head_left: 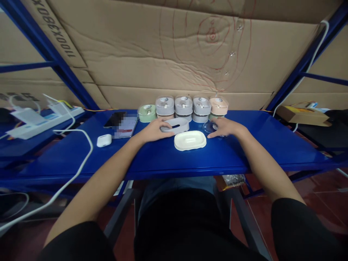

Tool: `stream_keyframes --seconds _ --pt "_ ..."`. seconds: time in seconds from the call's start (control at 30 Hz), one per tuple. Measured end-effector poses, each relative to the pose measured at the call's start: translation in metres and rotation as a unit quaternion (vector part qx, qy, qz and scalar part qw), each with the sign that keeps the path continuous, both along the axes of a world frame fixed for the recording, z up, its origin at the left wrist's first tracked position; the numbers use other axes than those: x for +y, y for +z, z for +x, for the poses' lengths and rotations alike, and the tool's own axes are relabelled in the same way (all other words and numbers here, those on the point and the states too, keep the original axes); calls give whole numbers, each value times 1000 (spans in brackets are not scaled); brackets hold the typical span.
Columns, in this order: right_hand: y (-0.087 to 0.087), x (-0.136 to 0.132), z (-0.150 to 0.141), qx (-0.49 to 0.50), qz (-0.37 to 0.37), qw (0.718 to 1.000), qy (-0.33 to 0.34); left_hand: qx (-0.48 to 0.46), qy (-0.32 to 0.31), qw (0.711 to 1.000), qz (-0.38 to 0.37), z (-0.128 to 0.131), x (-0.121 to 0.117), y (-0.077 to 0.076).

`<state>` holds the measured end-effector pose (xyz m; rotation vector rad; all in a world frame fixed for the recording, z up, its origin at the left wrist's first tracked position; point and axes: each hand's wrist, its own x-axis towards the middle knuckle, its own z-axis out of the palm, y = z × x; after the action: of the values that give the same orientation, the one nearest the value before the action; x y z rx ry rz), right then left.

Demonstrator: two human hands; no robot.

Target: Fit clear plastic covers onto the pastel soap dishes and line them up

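My left hand (159, 130) grips the left end of a grey oval ring-like shell (184, 125) with a slot-like opening, its thumb in front and fingers behind. My right hand (224, 127) has its fingers curled over a clear plastic lid (207, 127) on the blue table; the fingers partly cover the lid. Between the hands and closer to me lies a cream oval tray (190, 140) with a raised bar in its middle. Neither hand touches it.
Clear-lidded boxes in grey (183, 106), peach (218, 106) and green (147, 114) stand along the back, most stacked. To the left lie a phone (127, 126) and a white earbud case (104, 140). A white cable (88, 145) hangs over the blue table (152, 161) at left.
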<state>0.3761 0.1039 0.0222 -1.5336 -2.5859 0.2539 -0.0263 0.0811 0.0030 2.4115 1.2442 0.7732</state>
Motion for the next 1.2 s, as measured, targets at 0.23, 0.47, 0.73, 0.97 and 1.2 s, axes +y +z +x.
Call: stream_keyframes --seconds 0.23,0.47,0.73,0.97,1.2 --pt "10 -6 -6 -21 -41 999 -30 -24 -135 990 25 28 -28 4" --pt "10 -7 -7 -3 -38 999 -25 33 -120 992 11 50 -47 -10" --pt "17 -13 -6 0 -14 1000 -28 29 -49 998 5 64 -53 -8" --pt "18 -15 -7 7 1 1000 -27 27 -23 999 -2 69 -57 -10" --pt "23 -19 -8 6 25 998 -52 112 -26 991 63 73 -65 -12"
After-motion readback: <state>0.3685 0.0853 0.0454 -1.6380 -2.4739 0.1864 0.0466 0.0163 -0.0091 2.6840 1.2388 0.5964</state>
